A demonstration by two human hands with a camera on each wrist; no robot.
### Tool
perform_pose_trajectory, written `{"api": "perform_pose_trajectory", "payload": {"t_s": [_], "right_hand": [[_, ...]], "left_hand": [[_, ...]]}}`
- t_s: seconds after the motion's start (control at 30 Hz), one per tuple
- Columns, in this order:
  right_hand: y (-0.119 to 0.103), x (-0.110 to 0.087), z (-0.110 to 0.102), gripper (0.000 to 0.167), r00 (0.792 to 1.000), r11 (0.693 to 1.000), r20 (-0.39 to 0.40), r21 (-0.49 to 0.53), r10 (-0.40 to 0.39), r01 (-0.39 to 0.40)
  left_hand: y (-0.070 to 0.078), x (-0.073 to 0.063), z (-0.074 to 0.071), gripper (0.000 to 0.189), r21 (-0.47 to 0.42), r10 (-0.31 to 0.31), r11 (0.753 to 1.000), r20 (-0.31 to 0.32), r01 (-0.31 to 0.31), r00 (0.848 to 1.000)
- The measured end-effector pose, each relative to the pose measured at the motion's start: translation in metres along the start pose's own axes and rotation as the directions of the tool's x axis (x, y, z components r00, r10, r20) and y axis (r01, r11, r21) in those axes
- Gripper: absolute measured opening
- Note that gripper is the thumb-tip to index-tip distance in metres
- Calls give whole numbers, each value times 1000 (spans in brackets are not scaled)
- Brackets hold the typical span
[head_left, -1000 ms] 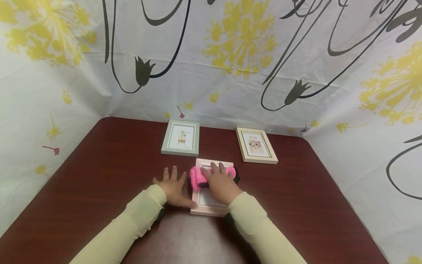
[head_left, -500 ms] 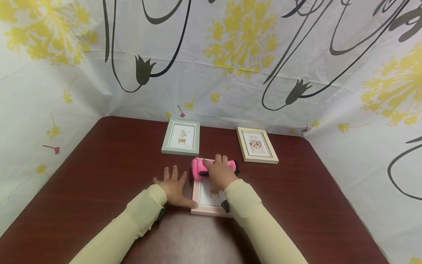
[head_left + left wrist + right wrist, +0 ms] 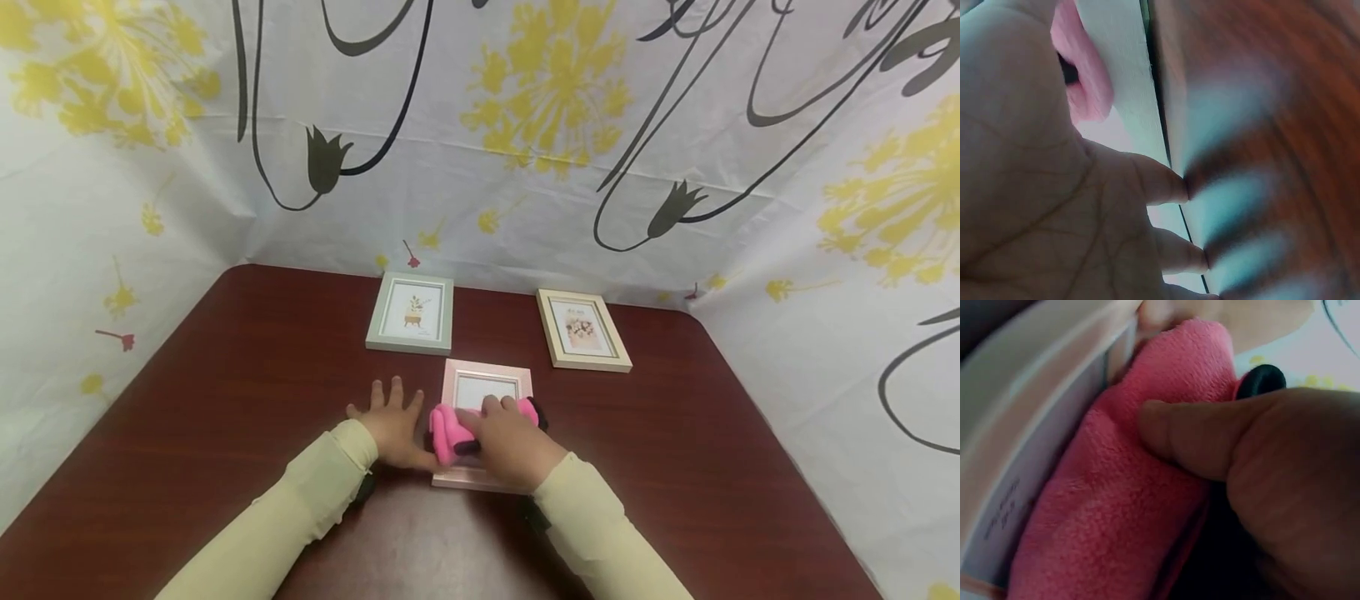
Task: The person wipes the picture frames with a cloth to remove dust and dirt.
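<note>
A pink photo frame (image 3: 486,368) lies flat near the table's middle, its lower part partly covered. My right hand (image 3: 517,443) grips a fuzzy pink cloth (image 3: 446,435) with black parts against the frame's glass. In the right wrist view the thumb (image 3: 1179,431) presses into the cloth's soft pile. My left hand (image 3: 393,431) rests with spread fingers on the table, left of the frame, its thumb at the frame's lower left edge. The left wrist view shows the palm (image 3: 1054,187) close up and a bit of the cloth beyond it.
A pale green photo frame (image 3: 378,334) lies at the back, left of centre. A cream photo frame (image 3: 553,340) lies at the back right. The dark red table (image 3: 225,400) is enclosed by a flower-patterned white sheet (image 3: 420,183).
My right hand first slid the cloth toward the frame's far edge, then back toward its near end. The upper glass is now uncovered. My left hand has stayed in place.
</note>
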State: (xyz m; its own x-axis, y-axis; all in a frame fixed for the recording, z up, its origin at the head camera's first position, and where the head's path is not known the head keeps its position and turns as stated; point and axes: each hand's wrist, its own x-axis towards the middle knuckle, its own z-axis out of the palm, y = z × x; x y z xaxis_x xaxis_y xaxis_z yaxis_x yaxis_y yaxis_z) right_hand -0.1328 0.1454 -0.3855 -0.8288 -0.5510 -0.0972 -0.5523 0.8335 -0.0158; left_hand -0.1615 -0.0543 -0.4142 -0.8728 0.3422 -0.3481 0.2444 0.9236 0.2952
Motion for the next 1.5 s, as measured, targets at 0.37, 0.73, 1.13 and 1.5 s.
{"api": "perform_pose_trajectory", "payload": {"t_s": [0.37,0.73,1.13,1.5], "right_hand": [[1,11,7,54,995,995,-28,20,100,-100],[25,55,0,88,967,967,78,58,244,-249],[21,42,0,74,984,986,87,36,157,-161],[4,2,-5,45,999,997,36,83,-14,11]], "left_hand": [[-3,4,5,126,-14,3,1000,0,-3,1000],[1,2,3,122,-20,11,1000,-4,-11,1000],[1,3,3,120,-13,14,1000,-23,-14,1000],[1,2,0,116,-8,11,1000,-31,-11,999]]}}
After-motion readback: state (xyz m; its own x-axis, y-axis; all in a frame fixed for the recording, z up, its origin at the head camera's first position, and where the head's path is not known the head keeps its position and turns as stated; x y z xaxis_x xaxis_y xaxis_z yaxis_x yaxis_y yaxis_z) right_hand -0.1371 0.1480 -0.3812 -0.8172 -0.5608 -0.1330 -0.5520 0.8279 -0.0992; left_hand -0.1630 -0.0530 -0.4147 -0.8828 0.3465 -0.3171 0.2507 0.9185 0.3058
